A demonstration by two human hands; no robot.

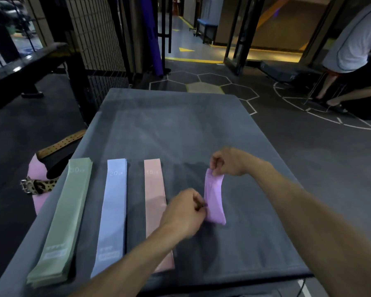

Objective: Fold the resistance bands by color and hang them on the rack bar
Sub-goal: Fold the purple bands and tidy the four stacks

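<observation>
A purple resistance band [215, 200] lies folded short on the grey table [169, 129], right of centre. My right hand [227, 161] pinches its far end, lifting it slightly. My left hand [183, 213] pinches its left edge near the near end. Three bands lie flat in a row to the left: a green stack [62, 219], a light blue band [113, 215] and a pink band [155, 202], whose near part my left forearm crosses.
Left of the table, on the floor, lie a pink mat [38, 185], a brown perforated belt [60, 144] and a leopard-print belt [39, 186]. A black bench [26, 61] and mesh rack stand at back left. A seated person [356, 52] is at far right.
</observation>
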